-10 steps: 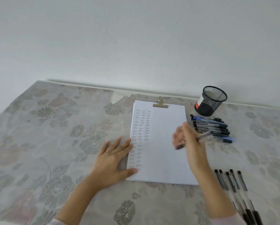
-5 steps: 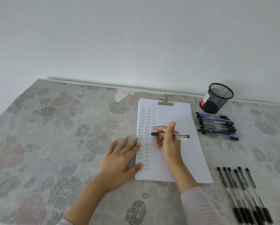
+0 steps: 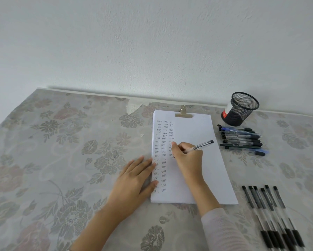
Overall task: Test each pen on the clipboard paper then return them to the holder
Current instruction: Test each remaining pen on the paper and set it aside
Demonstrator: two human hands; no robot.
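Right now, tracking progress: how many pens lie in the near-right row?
6 pens, side by side on the table, right of the paper's near corner; none looks hidden.

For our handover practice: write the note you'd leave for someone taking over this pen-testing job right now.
Right hand grips a clear pen, tip on the clipboard paper at the third column of marks.
Left hand lies flat, fingertips on the paper's left edge.
Mesh holder, far right: no pens sticking out.
Done: two columns of marks, third part-way.
Left: mixed pile beside the paper, six black pens in a near row; which are tested I cannot tell. All must go into the holder.
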